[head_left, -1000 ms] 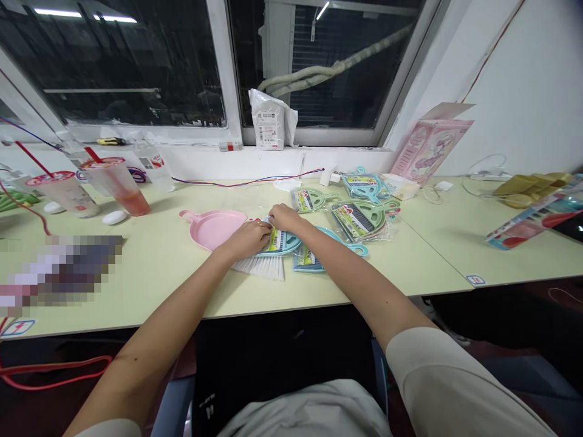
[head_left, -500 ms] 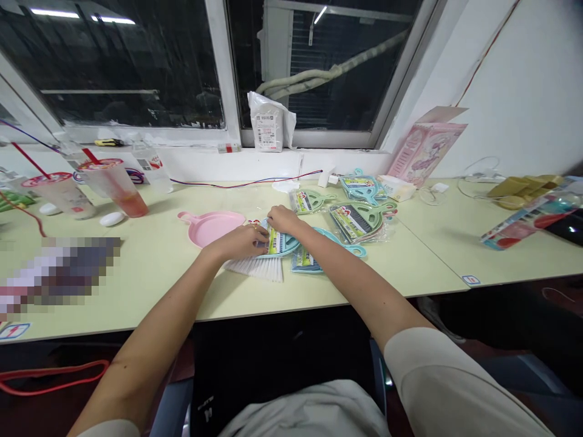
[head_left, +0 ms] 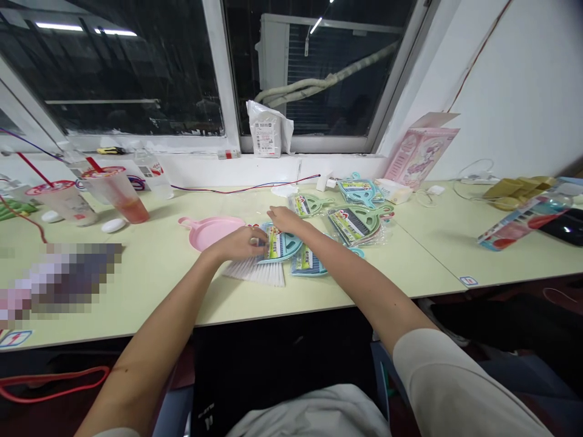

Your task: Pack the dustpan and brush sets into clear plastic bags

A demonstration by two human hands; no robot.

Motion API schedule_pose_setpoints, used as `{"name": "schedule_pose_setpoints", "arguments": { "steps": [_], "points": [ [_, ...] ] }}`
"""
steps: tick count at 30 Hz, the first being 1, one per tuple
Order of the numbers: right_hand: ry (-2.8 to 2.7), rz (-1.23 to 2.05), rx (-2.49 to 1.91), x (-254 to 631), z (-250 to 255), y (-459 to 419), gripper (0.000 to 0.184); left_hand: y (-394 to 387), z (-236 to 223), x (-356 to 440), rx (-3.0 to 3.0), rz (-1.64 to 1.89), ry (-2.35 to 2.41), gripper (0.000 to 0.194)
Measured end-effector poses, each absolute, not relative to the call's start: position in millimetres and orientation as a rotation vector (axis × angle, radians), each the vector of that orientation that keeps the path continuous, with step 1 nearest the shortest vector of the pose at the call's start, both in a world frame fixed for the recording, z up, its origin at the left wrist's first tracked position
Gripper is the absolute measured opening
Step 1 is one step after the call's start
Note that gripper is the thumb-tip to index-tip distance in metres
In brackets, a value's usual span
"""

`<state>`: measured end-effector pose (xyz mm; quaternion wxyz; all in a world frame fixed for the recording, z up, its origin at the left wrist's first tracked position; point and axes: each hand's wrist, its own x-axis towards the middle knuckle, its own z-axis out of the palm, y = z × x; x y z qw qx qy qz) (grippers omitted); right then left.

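Note:
A blue dustpan-and-brush set (head_left: pixel 277 244) with a yellow-green label lies on the table in clear plastic. Fingers of my left hand (head_left: pixel 241 243) are closed on its left edge. At its upper edge my right hand (head_left: pixel 283 218) pinches what looks like the plastic wrapper, though the fingertips partly hide it. White bristles of a brush (head_left: pixel 257 272) stick out below my left hand. A pink dustpan (head_left: pixel 214 232) rests just behind that hand. Another wrapped blue set (head_left: pixel 307 262) is partly covered by my right forearm.
Several wrapped sets, green (head_left: pixel 357 224) and blue (head_left: pixel 361 190), lie to the right. Drink cups (head_left: pixel 121 197) with straws stand at the left. A pink box (head_left: pixel 421 152) leans in the right corner, a white packet (head_left: pixel 268 133) stands on the sill, and the table edge (head_left: pixel 332 306) runs before me.
The blue set's face is tipped more toward me, with its label showing more fully. Both hands stay close to it. The whole view has shifted slightly.

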<state>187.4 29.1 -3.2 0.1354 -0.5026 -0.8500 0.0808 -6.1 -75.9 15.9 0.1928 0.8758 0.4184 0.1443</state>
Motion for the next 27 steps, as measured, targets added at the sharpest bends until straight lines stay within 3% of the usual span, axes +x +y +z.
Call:
{"name": "schedule_pose_setpoints", "arguments": {
  "steps": [5, 10, 18, 27],
  "points": [
    [-2.405, 0.335, -1.438, 236, 37, 20, 0.036, -62, 7, -11, 2.445, 0.775, 1.437, 0.03],
    [-2.708, 0.407, -1.613, 292, 63, -15, 0.028, -50, -2, -18, 2.517, 0.902, 1.681, 0.026],
    [-2.881, 0.239, -1.664, 282, 39, -47, 0.018, -44, -9, -28, 2.489, 0.979, 1.756, 0.026],
    [-2.673, 0.042, -1.497, 311, 35, -7, 0.029, -48, -3, -27, 2.423, 1.117, 1.806, 0.022]
  ]
}}
